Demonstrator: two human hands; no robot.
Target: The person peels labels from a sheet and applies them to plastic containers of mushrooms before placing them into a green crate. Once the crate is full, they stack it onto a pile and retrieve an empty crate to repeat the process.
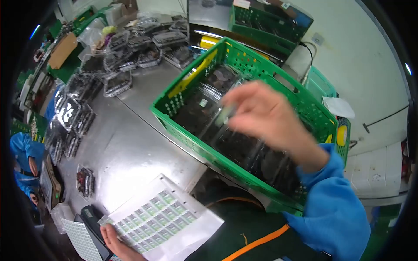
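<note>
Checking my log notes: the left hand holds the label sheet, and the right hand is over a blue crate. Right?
Not quite: the head view shows a green crate, not a blue one. The left hand holds the label sheet, and the right hand is over the crate.

No readable text, numbers or brands on the sheet of green-and-white labels (156, 217); print too small.

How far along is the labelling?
Looks done: at least one pack in the green crate shows a label. In hand: right hand, a blurred greenish piece, likely a label; left hand, the label sheet. Remaining, probably: crate packs without visible labels, perhaps the table packs.
</note>
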